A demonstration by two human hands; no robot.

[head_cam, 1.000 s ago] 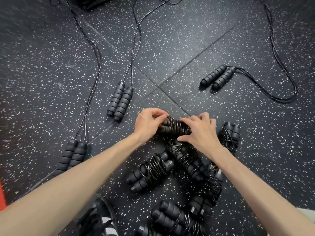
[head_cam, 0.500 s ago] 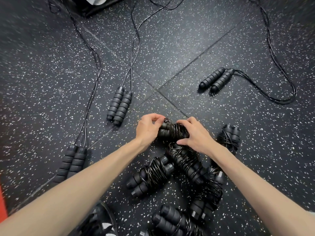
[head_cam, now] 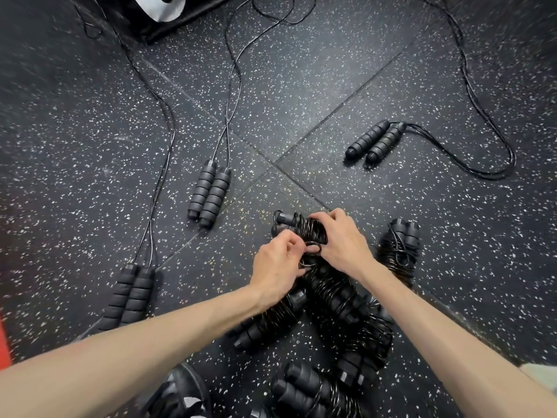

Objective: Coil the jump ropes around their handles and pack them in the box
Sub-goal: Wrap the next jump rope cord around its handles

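The likeliest slip is the springy cord unwinding — if the tail end is not tucked firmly under a wrap, the coils on the jump rope in hand [head_cam: 304,229] can spring loose, or snag on the finished bundles [head_cam: 337,300] piled just beneath. The left hand [head_cam: 275,265] has its fingers curled, pinching a small cord loop [head_cam: 310,247]; the right hand [head_cam: 342,241] grips the wound handles from above. Farther out, three uncoiled ropes [head_cam: 209,193] lie stretched on the speckled floor [head_cam: 301,86] — the box cannot be made out with certainty.
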